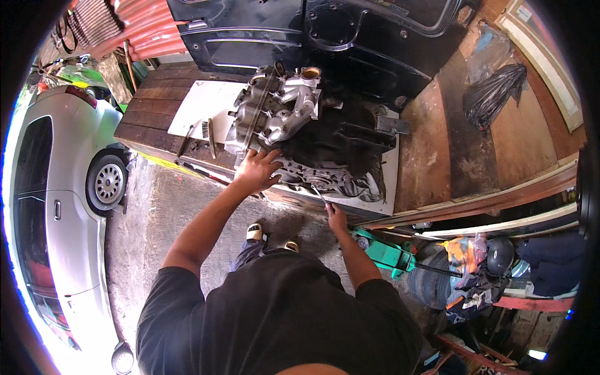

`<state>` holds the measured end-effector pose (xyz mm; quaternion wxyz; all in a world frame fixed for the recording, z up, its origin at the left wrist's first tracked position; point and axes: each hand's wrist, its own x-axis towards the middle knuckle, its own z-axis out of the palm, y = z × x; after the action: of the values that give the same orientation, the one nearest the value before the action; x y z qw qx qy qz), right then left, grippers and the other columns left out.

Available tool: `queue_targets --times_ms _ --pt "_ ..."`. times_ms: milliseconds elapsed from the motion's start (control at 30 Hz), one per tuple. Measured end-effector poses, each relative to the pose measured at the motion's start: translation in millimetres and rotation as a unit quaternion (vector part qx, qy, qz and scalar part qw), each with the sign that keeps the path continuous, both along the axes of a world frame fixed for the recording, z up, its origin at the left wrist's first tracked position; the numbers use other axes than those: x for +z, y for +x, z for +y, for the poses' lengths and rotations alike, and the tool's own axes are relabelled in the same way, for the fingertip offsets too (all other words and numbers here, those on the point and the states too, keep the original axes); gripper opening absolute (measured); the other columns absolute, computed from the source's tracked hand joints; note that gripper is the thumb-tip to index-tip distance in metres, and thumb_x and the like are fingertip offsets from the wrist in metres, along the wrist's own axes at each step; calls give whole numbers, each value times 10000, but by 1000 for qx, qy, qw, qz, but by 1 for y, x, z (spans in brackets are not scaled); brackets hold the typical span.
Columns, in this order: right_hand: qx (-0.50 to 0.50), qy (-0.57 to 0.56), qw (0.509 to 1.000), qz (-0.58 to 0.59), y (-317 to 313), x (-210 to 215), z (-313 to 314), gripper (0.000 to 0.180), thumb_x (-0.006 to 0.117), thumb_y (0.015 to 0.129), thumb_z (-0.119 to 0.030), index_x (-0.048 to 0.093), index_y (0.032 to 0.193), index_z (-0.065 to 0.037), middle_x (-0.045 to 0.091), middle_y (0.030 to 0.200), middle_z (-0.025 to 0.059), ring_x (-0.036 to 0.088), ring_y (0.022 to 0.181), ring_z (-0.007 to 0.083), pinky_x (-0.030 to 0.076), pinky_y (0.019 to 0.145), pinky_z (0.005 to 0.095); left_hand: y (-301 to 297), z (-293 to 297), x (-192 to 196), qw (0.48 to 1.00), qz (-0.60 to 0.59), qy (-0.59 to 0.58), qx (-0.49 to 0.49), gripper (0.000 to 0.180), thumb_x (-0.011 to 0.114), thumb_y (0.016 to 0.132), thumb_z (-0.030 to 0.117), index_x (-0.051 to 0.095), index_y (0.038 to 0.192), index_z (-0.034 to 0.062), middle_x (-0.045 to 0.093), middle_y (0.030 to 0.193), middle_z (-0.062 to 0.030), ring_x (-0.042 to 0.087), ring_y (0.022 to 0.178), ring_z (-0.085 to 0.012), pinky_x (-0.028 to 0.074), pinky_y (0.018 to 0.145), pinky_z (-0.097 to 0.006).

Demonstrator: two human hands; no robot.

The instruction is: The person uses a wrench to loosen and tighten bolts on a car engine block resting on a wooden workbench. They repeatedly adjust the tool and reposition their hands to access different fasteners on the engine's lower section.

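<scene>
The left hand [256, 170] rests spread and flat against the near edge of the grey metal engine part [275, 109] on the wooden bench [150, 119], while the right hand [336, 217], lower right, is closed around a slim tool [320, 197] angled up-left toward it

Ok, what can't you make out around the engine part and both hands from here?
Head view only:
- Tool tip under the right hand: thin, too small to identify.
- Metal engine part: its underside is hidden by its own body.
- Left hand: palm covers whatever it presses.
- Tools on the white sheet: too small.
</scene>
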<state>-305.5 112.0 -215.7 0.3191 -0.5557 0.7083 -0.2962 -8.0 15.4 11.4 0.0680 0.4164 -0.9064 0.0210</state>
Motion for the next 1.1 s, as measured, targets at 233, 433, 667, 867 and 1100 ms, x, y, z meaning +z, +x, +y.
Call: queue_targets --times_ms 233,433,667,867,1100 --pt "-23 29 998 48 8 -1 -6 348 503 898 -387 632 915 -65 647 806 136 596 764 353 448 657 416 2 -1 -1 1000 18 -13 2 280 618 776 366 651 986 184 470 1287 -44 531 1033 -232 391 871 -402" --pt "-5 10 996 87 -6 -2 -7 304 522 892 -352 623 917 -67 644 806 138 594 760 358 449 625 431 1 -3 -4 1000 22 -20 -2 306 628 755 381 652 990 185 476 1285 -42 519 1054 -228 385 872 -401" --pt "9 13 993 115 -4 32 -12 311 515 888 -365 614 913 -71 621 813 167 579 759 385 441 629 464 2 -1 -1 1000 -5 8 5 340 583 801 404 622 1041 166 454 1284 -37 486 1101 -224 355 927 -415" --pt "37 -28 980 195 -13 22 -16 313 497 889 -372 602 909 -78 616 842 176 574 787 389 447 662 478 2 -2 -14 998 38 -41 4 291 660 711 364 665 938 180 499 1244 -33 521 1037 -224 373 864 -414" --pt "56 -87 951 291 -17 38 -24 257 534 868 -350 631 897 -113 620 725 150 605 689 341 474 599 452 3 -2 -10 999 27 -8 16 309 628 738 383 661 976 189 476 1281 -49 503 1087 -236 352 894 -406"
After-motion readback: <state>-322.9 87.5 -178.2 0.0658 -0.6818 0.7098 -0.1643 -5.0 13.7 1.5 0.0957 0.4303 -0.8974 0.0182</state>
